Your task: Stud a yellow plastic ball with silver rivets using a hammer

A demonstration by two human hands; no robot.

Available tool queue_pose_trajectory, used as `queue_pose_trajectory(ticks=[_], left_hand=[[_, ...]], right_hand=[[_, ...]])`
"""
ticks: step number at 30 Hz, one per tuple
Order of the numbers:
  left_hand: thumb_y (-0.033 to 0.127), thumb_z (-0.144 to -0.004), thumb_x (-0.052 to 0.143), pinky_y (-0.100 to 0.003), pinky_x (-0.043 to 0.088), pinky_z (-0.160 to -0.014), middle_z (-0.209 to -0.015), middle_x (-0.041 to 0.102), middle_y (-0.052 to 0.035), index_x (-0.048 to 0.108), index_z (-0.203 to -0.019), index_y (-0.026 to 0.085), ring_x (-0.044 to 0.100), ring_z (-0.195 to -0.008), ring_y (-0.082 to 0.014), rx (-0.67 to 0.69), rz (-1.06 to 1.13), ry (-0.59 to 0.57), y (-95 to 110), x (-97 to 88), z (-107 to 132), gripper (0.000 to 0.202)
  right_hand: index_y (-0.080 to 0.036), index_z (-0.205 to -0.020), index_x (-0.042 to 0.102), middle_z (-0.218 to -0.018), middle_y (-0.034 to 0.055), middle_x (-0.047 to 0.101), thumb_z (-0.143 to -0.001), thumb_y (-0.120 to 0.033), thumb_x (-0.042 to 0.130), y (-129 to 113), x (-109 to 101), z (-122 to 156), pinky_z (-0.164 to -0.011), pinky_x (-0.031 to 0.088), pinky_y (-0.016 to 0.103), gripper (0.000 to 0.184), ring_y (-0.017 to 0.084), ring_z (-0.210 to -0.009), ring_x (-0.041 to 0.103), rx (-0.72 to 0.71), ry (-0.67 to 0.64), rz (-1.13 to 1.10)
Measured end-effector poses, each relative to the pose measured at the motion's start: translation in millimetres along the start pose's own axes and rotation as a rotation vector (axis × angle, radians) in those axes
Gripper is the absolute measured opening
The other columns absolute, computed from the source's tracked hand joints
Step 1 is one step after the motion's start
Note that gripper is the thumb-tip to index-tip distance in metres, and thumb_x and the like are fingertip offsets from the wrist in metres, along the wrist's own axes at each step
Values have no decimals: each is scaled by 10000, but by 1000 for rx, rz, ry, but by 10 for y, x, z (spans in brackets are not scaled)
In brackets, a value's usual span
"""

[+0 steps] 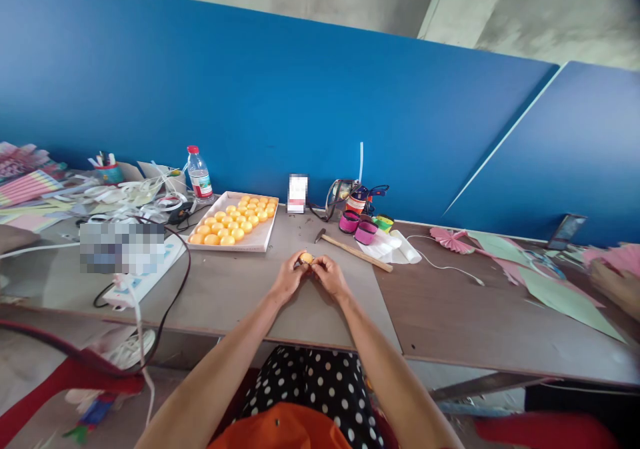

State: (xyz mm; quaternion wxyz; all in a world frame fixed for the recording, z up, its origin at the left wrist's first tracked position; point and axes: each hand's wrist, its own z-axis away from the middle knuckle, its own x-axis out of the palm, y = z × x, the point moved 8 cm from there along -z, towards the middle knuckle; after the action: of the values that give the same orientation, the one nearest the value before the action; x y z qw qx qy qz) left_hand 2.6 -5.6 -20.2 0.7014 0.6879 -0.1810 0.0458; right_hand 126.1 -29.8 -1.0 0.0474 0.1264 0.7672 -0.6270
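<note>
Between my two hands, above the grey tabletop (345, 316), is a small orange ball (307, 258) that looks like a ping-pong ball. My left hand (290, 276) grips it with the fingers closed round its left side. My right hand (330, 276) is pinched closed at the ball's right side; what its fingertips hold is too small to make out. Beyond my left hand stands a shallow white tray (253, 241) with rows of similar orange balls in it. A hammer (355, 250) with a wooden handle lies just beyond my right hand.
A phone (297, 192) stands against the blue partition (280, 102). Magenta strap rolls (367, 230) sit behind the hammer. To the left are a bottle (199, 176), a power strip (145, 279) and cables. Another person's hand (617, 286) holds pink paper at far right.
</note>
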Motion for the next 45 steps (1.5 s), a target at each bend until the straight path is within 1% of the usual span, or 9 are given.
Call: queue_pose_trajectory(ticks=[6,15,18,21,25,28,31,35,45], left_hand=[[190,-638,641,-270,479,-698,-888,630,-35,632,-1030,191,568,-718,-146,68,-96,-44,40,17,-12,392],[170,-626,656,-276,454,-766,-886,644,-37,647,-987,199,577,-817,-180,111,-206,-15,117,-7,18,362],[192,-613,681,-278,459,-754,-891,640,-42,635,-979,186,586,-797,-170,65,-122,-24,114,33,40,369],[248,-612,698,-274,475,-671,-835,628,-31,594,-981,171,594,-679,-137,-47,60,-43,60,74,43,391],[240,-569,739,-214,451,-570,-715,605,5,568,-914,153,569,-559,-90,-125,270,7,25,33,15,395],[236,-573,738,-208,449,-549,-699,610,-1,566,-865,140,571,-545,-88,-146,332,18,8,13,-7,353],[250,-592,725,-217,457,-545,-715,625,-10,557,-872,146,577,-541,-91,-142,342,28,5,0,-21,342],[252,-608,712,-223,462,-537,-703,628,-7,539,-876,149,582,-531,-94,-144,362,50,8,-12,-20,336],[190,-584,726,-218,462,-534,-693,622,-3,526,-851,148,596,-536,-100,-158,359,30,18,30,0,336]], right_hand=[[-200,-689,518,-563,-53,516,-712,-292,499,15,-11,-8,-561,384,226,97,105,-537,467,-21,15,39],[-196,-673,518,-593,-39,528,-685,-313,532,60,-49,-16,-573,380,232,118,118,-584,472,10,92,75],[-190,-688,525,-571,-46,500,-678,-348,551,76,-60,0,-539,369,218,160,101,-541,445,21,101,-79],[-182,-755,530,-537,-55,464,-693,-380,534,102,-154,11,-504,356,212,207,90,-493,416,16,203,-184],[-177,-851,532,-581,-40,504,-723,-376,470,139,-321,0,-529,380,230,245,104,-513,446,13,336,-77],[-172,-840,566,-725,15,586,-718,-298,455,135,-411,-57,-652,417,266,207,143,-661,526,9,366,68],[-183,-842,608,-891,47,617,-696,-191,446,109,-407,-165,-791,399,288,219,166,-816,548,-6,325,219],[-203,-871,640,-937,47,627,-687,-115,448,99,-282,-286,-832,383,274,280,167,-862,556,-19,212,378],[-246,-824,625,-884,14,601,-788,-201,442,21,-55,-238,-702,379,225,192,137,-767,550,-110,49,722]])
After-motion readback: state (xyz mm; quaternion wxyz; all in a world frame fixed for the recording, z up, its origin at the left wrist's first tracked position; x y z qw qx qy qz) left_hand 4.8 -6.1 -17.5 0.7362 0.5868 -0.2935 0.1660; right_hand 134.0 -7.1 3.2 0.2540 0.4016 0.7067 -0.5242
